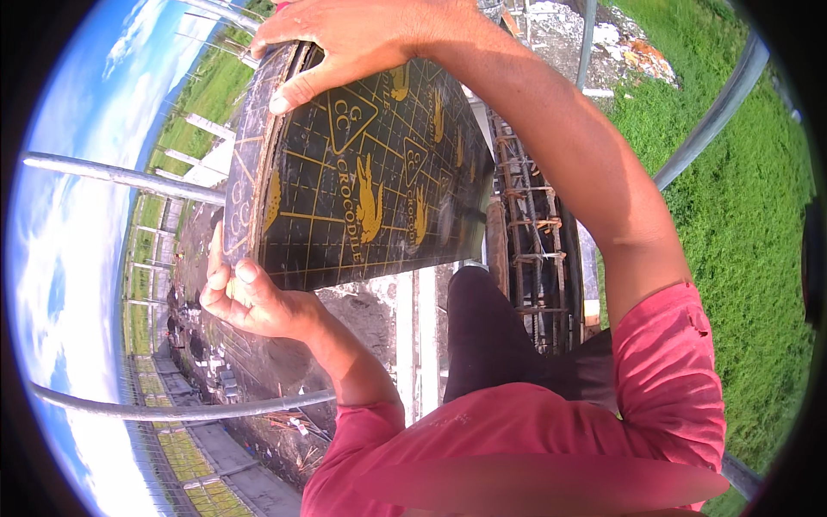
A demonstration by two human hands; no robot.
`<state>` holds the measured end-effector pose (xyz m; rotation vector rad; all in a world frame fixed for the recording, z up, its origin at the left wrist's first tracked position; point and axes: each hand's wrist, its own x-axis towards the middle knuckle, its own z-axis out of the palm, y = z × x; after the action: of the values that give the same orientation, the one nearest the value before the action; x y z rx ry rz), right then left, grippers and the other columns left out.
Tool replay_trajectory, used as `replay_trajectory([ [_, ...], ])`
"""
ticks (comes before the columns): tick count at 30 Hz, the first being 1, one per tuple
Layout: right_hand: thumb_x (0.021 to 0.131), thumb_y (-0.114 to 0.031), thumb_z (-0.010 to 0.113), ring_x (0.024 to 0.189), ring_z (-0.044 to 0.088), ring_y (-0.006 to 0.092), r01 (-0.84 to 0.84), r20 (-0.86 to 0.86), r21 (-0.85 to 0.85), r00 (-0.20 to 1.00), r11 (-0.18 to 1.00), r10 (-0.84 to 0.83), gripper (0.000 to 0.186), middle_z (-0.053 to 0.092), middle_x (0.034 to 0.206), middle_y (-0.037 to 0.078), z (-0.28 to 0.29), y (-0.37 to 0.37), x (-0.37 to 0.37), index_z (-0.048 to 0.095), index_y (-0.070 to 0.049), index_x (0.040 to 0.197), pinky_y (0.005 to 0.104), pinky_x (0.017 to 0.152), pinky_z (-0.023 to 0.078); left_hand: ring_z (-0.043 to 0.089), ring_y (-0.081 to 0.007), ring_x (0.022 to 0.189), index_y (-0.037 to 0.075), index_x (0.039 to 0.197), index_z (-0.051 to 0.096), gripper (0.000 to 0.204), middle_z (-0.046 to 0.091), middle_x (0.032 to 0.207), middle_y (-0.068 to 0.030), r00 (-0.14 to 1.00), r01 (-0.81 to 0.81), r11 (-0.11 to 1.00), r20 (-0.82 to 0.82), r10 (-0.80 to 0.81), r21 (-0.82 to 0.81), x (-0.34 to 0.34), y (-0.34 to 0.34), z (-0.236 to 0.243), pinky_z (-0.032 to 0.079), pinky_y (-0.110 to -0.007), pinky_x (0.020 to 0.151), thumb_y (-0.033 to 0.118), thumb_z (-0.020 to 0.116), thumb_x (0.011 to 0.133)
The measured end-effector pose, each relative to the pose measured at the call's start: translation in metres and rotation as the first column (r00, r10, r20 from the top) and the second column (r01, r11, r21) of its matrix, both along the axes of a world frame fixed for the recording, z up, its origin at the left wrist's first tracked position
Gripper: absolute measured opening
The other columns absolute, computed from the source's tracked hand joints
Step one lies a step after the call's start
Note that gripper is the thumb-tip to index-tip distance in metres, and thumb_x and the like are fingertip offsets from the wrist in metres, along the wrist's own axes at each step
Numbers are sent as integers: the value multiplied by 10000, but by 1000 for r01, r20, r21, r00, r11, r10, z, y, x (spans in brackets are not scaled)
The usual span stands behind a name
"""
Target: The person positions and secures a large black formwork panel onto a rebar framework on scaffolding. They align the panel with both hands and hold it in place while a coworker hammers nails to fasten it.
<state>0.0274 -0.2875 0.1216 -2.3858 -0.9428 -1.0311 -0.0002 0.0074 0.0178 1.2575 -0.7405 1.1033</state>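
Observation:
Both hands hold a dark film-faced plywood board [332, 189] with yellow printing and grid lines, tilted up in front of me. A double edge along its left side suggests two sheets together, though I cannot tell for sure. My right hand [357, 39] reaches across the top and wraps over the upper edge, its thumb on the dark face. At the lower left corner, my left hand [245, 302] grips the edge, thumb near the rim and fingers partly behind the greyish outer side.
Right of the board runs a rusty rebar cage [536, 233] between form sides. Metal pipes [125, 177] cross at left, and another pipe [719, 108] stands at right. Far below lie bare ground [284, 362] with debris and green grass [732, 258]. My dark-trousered leg [482, 332] is beside the cage.

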Motion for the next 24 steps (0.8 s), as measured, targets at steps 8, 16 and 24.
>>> replay_trajectory([
  [8, 645, -945, 618, 1194, 605, 222, 225, 362, 13, 907, 974, -215, 951, 673, 1151, 38, -28, 41, 13, 728, -261, 1295, 453, 1057, 371, 650, -332, 1106, 57, 1056, 439, 358, 604, 1301, -337, 999, -30, 1000, -40, 30, -3, -5, -6, 5, 566, -468, 995, 207, 742, 938],
  [16, 636, -874, 703, 1173, 579, 261, 108, 284, 25, 952, 994, -111, 922, 654, 1127, 62, -28, 38, 15, 746, -180, 1242, 439, 1051, 365, 651, -301, 1074, 51, 1070, 447, 322, 644, 1240, -284, 999, 15, 998, -51, -18, -60, 1, -2, 1, 552, -451, 982, 176, 716, 945],
  [24, 629, -879, 700, 1188, 558, 257, 99, 268, -4, 959, 995, -95, 943, 647, 1117, 70, -21, 36, 14, 739, -181, 1262, 433, 1042, 367, 539, -163, 940, 39, 1052, 565, 235, 528, 1014, -71, 994, -105, 993, -41, 103, -55, -1, -1, -1, 458, -310, 883, 209, 707, 975],
])
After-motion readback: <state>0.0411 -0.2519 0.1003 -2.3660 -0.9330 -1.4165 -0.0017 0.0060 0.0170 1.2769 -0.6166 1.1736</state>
